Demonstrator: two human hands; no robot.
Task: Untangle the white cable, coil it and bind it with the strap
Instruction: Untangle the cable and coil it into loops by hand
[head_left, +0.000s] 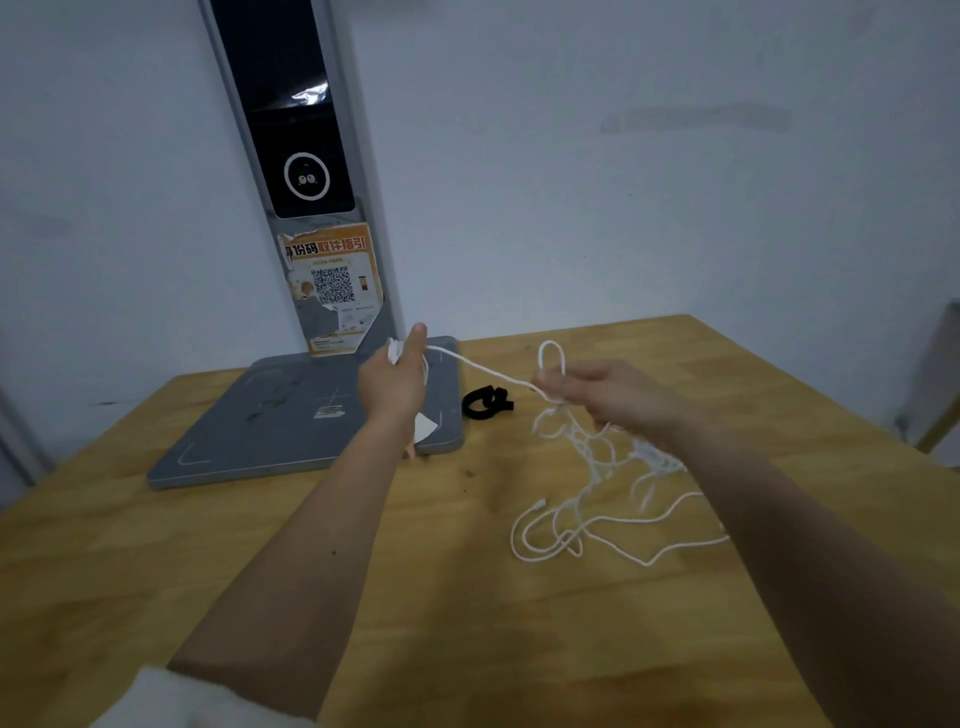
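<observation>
Gray stand (311, 415): it sits at the back left of the wooden table (156, 545), with a flat base and a tall post going up.
Writing on the post: an orange sticker (332, 270) has big Chinese letters and a black-and-white square code. The small words under it are too tiny to read.
Round mark: higher up, on the black screen (291, 104), there is a white ring with two little dots inside.
Left hand (395, 379): it is lifted over the gray stand. It holds a small white bundle of cable, and a loop lies round the hand. The fingers are mostly hidden, so how tight they hold is hard to tell.
White cable (597, 499): one part is pulled straight between the two hands. The rest lies in a messy pile on the table, under and in front of the right arm. One end sticks out near the front of the pile.
How it will handle: it looks light, thin and floppy. It bends any way and can snag on itself. My guess is slow pulls work best, holding close to each knot.
Strap (485, 402): black and curled up, it lies on the table between the hands, touching neither.
Right hand (592, 395): its fingers pinch the cable where a small loop stands up.
Hands: well apart, joined only by the tight cable.
</observation>
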